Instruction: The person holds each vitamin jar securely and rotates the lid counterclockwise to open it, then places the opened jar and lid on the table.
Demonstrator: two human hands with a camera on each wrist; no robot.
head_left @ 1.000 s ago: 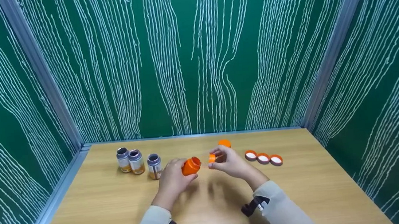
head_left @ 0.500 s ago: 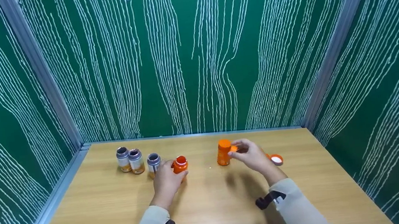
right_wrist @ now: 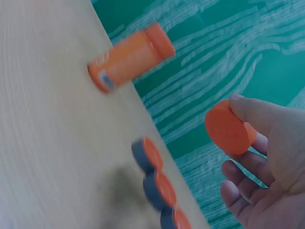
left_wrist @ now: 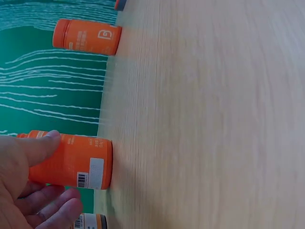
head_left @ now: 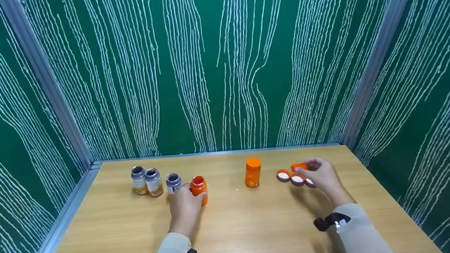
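Note:
An open orange bottle point(head_left: 199, 191) stands upright on the table with my left hand point(head_left: 185, 206) around it. In the left wrist view, the thumb lies across this bottle's side and the lower fingers are loosely bent beside it. My right hand point(head_left: 321, 178) pinches an orange cap point(right_wrist: 229, 128) between thumb and fingers, held above the table. Below it lies a row of orange-and-grey caps point(head_left: 283, 175), white insides up, partly hidden by that hand. Between the hands stands a capped orange bottle point(head_left: 253, 173), touched by neither.
Three open grey-necked bottles with white and orange labels stand left of my left hand: one at the far left point(head_left: 139, 180), one beside it point(head_left: 154, 183), and one close to the hand point(head_left: 173, 182). Green walls with white streaks enclose the wooden table point(head_left: 243, 232).
My left hand has brought the open orange bottle left and down, upright onto the table. The right hand has carried the orange cap rightward, past the capped bottle, over the row of caps.

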